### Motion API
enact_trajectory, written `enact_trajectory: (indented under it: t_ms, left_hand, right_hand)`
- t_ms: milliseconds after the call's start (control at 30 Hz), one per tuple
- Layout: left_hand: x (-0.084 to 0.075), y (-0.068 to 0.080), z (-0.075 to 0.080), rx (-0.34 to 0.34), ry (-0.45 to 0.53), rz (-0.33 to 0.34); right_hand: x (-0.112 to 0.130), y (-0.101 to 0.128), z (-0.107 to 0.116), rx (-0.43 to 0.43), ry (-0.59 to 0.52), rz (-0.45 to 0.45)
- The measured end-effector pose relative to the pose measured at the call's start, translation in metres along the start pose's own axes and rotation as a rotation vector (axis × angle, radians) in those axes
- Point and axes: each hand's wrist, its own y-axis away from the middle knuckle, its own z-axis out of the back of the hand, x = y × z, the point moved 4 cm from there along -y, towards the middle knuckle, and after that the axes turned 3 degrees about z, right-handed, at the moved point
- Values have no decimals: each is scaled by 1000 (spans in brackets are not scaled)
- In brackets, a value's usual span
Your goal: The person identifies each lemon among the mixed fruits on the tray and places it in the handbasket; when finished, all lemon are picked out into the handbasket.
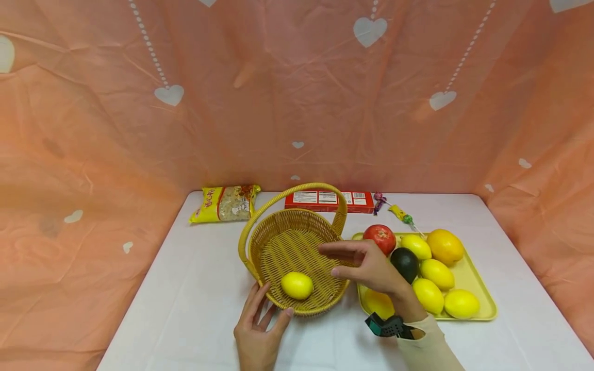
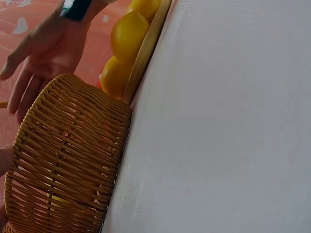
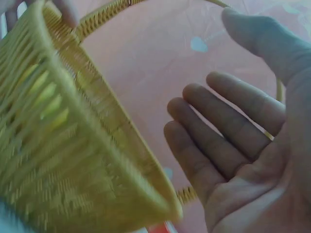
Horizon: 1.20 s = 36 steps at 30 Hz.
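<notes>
A round wicker basket (image 1: 297, 242) with a tall arched handle stands on the table, one yellow lemon (image 1: 297, 285) lying inside near its front. At the basket's near left rim, my left hand (image 1: 261, 330) touches the wicker with thumb and fingers spread apart. Over the basket's right side hovers my right hand (image 1: 371, 265), empty, its fingers extended and thumb apart. The right wrist view shows that hand's bare palm (image 3: 257, 174) beside the basket wall (image 3: 73, 160). From the left wrist, the basket's woven side (image 2: 68, 155) fills the lower left.
A yellow tray (image 1: 484, 304) at right bears several lemons (image 1: 461, 304), a dark avocado-like fruit (image 1: 405, 265), a red pomegranate-like fruit (image 1: 380, 238) and an orange-yellow fruit (image 1: 444, 246). Behind lie a yellow food bag (image 1: 225, 203), a red box (image 1: 329, 201) and wrapped lollipops (image 1: 401, 214).
</notes>
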Motion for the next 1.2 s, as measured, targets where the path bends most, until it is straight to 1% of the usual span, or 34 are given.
enact_trajectory:
  t_ms: [200,433,467,567,700,833,1000,1133,1200]
  left_hand:
    - [-3,0,-1,5,11,-9]
    - [-2,-1,-1,10,0,1]
    - [-2,-1,-1,9,-1,0]
    - [-2,-1,-1,6,-11,0]
    - [0,-1,0,5,-30,13]
    - [1,-2,1,8,-38,24]
    - [1,-1,0,5,-35,22]
    - [0,0,-1,4,-35,15]
    - [0,0,-1,7,-39,15]
  right_hand:
    - [-1,34,26,-47,-12,-16]
    - [2,82,60,-116,42,-27]
    - [2,89,66,-131,50,-23]
    - [2,109,81,-207,90,-51]
    - [3,136,98,-307,121,-60]
    - [5,160,114,-377,142,-66]
    - [4,183,133,-455,193,-110]
    - [0,200,146,-492,184,-132]
    - [-3,209,152,-500,185,-159]
